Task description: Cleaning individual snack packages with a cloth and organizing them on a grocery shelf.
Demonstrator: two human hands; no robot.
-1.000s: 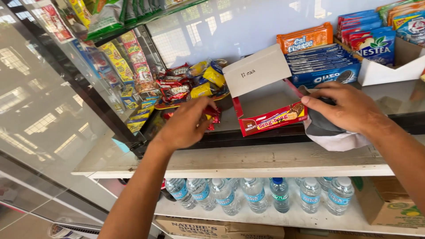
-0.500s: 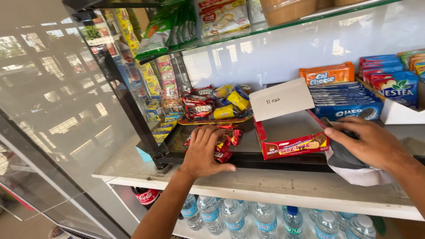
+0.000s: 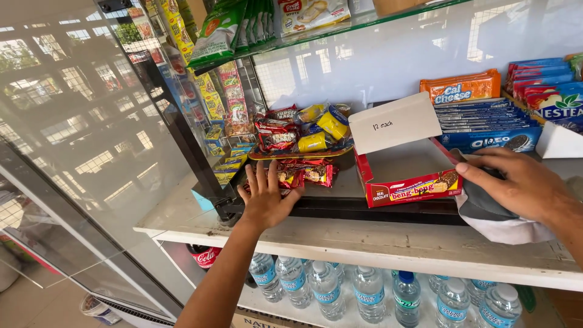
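My left hand (image 3: 265,197) lies flat with its fingers spread over several red snack packets (image 3: 306,174) at the front of the glass shelf. Beside them stands an open red cardboard display box (image 3: 408,181) with a white flap lifted; its inside looks bare. My right hand (image 3: 523,185) presses down on a grey and white cloth (image 3: 495,220) at the box's right end. Behind the packets a tray (image 3: 299,153) holds red and yellow wrapped sweets (image 3: 316,130).
Blue biscuit packs (image 3: 486,124), an orange cracker pack (image 3: 463,88) and a white box of drink sachets (image 3: 559,106) line the back right. Hanging sachet strips (image 3: 215,97) and a glass panel (image 3: 79,133) stand left. Water bottles (image 3: 364,291) fill the shelf under the white ledge (image 3: 376,243).
My left hand slid left along the red packets and spread flat on them. The view tilted up and shifted. My right hand stays on the cloth.
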